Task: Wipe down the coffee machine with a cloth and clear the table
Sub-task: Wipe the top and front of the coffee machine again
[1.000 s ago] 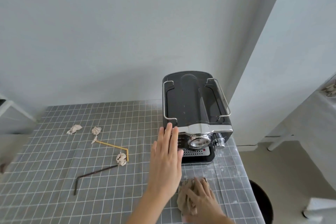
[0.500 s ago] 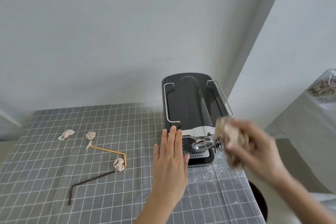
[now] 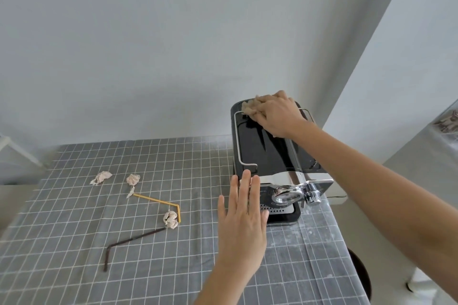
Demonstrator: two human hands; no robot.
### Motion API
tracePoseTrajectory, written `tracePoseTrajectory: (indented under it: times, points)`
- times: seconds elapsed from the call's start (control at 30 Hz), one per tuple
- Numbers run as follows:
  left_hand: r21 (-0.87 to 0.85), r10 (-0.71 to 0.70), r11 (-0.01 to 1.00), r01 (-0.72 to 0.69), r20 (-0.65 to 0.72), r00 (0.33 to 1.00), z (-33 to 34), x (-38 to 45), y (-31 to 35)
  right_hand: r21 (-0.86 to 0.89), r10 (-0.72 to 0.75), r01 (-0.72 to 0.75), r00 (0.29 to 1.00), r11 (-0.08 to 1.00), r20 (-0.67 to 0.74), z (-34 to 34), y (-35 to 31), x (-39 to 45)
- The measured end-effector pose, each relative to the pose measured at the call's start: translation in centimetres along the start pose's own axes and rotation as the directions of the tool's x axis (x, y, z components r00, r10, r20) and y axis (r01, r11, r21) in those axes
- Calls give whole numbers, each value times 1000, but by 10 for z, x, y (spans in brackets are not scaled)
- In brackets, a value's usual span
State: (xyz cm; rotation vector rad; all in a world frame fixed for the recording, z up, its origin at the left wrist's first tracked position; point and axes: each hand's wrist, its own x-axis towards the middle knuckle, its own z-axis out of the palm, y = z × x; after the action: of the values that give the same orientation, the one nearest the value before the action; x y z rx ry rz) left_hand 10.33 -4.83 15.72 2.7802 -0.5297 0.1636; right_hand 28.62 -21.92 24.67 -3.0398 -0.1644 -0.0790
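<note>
A black and chrome coffee machine [image 3: 270,153] stands at the table's back right corner. My right hand [image 3: 278,115] presses a crumpled beige cloth [image 3: 250,108] onto the rear of the machine's top. My left hand [image 3: 244,218] is flat with fingers together, its fingertips against the machine's front left corner. On the grey checked tablecloth [image 3: 74,242] lie three crumpled paper scraps [image 3: 101,177] [image 3: 132,179] [image 3: 171,220], a bent yellow straw [image 3: 161,203] and a bent dark brown straw [image 3: 128,242].
A white wall rises right behind the table and a white panel stands to the right of the machine. A dark round bin [image 3: 359,272] sits on the floor beyond the table's right edge. White powder marks the cloth in front of the machine.
My right hand lifted the cloth from the table in front of the machine, swung it up to the right, and now presses it on the back of the machine's top. My left hand stayed put.
</note>
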Motion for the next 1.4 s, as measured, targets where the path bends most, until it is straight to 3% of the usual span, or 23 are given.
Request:
tracePoseTrajectory:
  times: [0.3,0.4,0.5,0.57,0.67,0.73,0.8,0.87,0.9,1.1,1.27,1.4]
  points:
    - [21,12,1000,-12,9,1000,3,-1,-2,-29,-179,177,972,984,-152,4,-15,-119]
    - [13,10,1000,-10,13,1000,3,-1,-3,159,-178,187,982,970,-67,-9,-18,-141]
    - [0,14,1000,-14,16,1000,3,-2,-4,545,94,-139,989,827,110,-46,-8,-150]
    - [-10,7,1000,-7,20,1000,3,-1,-4,612,287,-273,955,742,78,-68,2,-145]
    - [-15,3,1000,-3,12,1000,4,-1,-4,730,453,-220,881,647,-136,-88,5,-105]
    - [-16,7,1000,-7,9,1000,5,-2,-4,756,439,-207,891,621,-116,-80,4,-62]
    - [-13,12,1000,-11,14,1000,5,-2,-5,673,355,-267,935,689,8,-52,8,-23]
    - [-5,12,1000,-12,17,1000,5,-2,-5,412,308,-307,949,858,64,-18,8,-4]
    - [0,11,1000,-11,22,1000,5,-2,-4,274,347,-340,938,899,26,-5,5,-3]
    - [20,8,1000,-9,23,1000,9,-2,-5,74,496,-491,863,868,-92,19,-27,-56]
    - [35,9,999,-10,36,999,7,-1,-5,-229,415,-451,890,863,-191,21,-42,-97]
    - [25,27,999,-27,24,999,7,-2,-7,-246,422,-476,874,844,-242,19,-48,-108]
